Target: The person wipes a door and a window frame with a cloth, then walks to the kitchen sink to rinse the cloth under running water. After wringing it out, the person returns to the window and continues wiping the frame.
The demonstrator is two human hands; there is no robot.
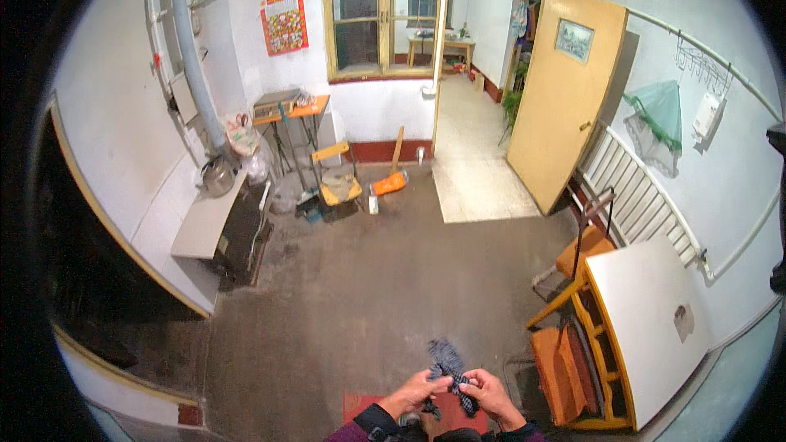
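Note:
A dark blue-grey and white patterned cloth (446, 353) is bunched between my two hands, low in the picture. My left hand (415, 391) pinches it from the left with thumb and fingers. From the right, my right hand (493, 395) grips the same cloth near its middle. One end of it sticks up past the fingers, and another part hangs below the right thumb. Its exact kind cannot be made out. Beneath the hands a red mat (361, 404) lies on the floor, partly covered by my dark sleeves.
On the right stands a white-topped table (651, 294) with orange folding chairs (556, 374) against it. A yellow door (562, 98) stands ajar ahead. Leftward, a metal kettle (218, 177) sits on a low counter (206, 227). A small wooden chair (339, 187) stands near the far wall.

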